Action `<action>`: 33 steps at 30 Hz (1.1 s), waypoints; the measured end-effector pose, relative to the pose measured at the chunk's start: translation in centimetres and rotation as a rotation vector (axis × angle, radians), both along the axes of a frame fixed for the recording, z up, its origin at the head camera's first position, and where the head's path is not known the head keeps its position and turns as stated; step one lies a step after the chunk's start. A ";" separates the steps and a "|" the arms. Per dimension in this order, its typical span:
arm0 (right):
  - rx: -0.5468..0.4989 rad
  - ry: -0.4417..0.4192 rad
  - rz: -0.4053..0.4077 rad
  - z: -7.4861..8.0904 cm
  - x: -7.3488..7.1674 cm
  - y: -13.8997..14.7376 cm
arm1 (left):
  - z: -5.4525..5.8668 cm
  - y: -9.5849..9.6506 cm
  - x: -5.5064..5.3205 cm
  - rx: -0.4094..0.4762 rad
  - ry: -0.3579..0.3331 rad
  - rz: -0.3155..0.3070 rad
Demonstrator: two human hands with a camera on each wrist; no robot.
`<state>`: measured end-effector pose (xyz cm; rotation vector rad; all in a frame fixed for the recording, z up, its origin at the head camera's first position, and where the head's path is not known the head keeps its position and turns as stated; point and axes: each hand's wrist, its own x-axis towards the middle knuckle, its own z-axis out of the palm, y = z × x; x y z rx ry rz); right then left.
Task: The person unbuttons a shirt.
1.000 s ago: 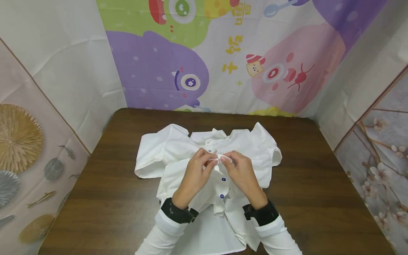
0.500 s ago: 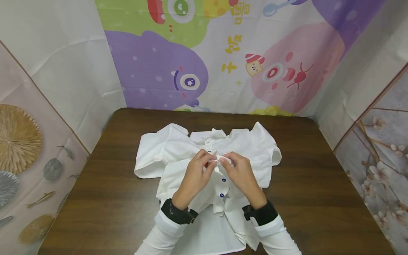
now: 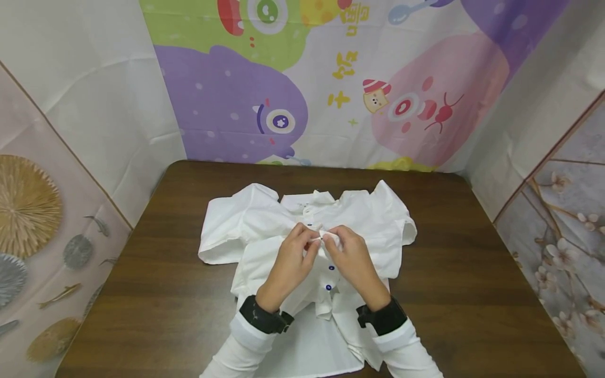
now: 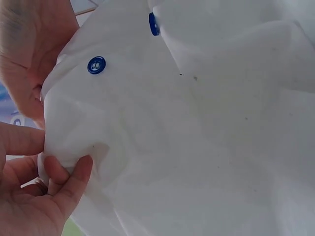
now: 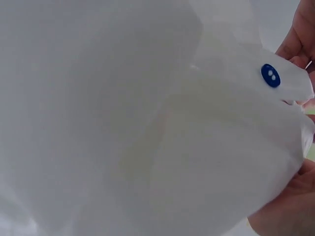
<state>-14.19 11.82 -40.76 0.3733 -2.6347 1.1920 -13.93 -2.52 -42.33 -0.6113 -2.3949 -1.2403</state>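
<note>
A white short-sleeved shirt (image 3: 260, 220) lies spread on the table, collar toward the far edge. Its front placket carries blue buttons; one button (image 3: 328, 287) shows below the hands. My left hand (image 3: 289, 260) pinches the placket's edge between thumb and fingers in the middle of the chest. Right against it, my right hand (image 3: 353, 261) pinches a raised fold of the same placket. In the left wrist view a blue button (image 4: 96, 65) sits on the cloth above pinching fingers. Another button (image 5: 270, 75) appears beside fingers in the right wrist view. The fingertips partly hide the spot being held.
The brown wooden table (image 3: 454, 294) extends around the shirt on both sides. Behind it hangs a cartoon-printed cloth (image 3: 236, 105), and patterned panels stand to the left and right. Both wrists wear black bands, including the left band (image 3: 264, 316).
The pinched white fold between the hands has shifted and shortened. My right hand has moved slightly left. My left hand stays nearly in place, and the shirt has hardly moved.
</note>
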 end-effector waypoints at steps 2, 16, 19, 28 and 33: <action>0.014 -0.026 0.006 0.1 0.0 -0.1 | 0.0 0.0 0.1 -0.009 -0.012 -0.007; -0.038 -0.063 -0.003 0.0 -0.3 0.0 | -0.2 -0.1 0.2 0.024 -0.055 -0.005; -0.041 -0.079 -0.003 -0.1 -0.2 0.0 | -0.2 -0.3 0.3 0.039 -0.075 0.000; -0.023 -0.114 -0.021 -0.3 -0.1 0.1 | -0.9 -0.6 0.5 0.048 -0.108 -0.012; -0.037 -0.139 -0.026 -0.4 -0.1 0.6 | -0.8 -0.9 0.6 0.072 -0.111 -0.015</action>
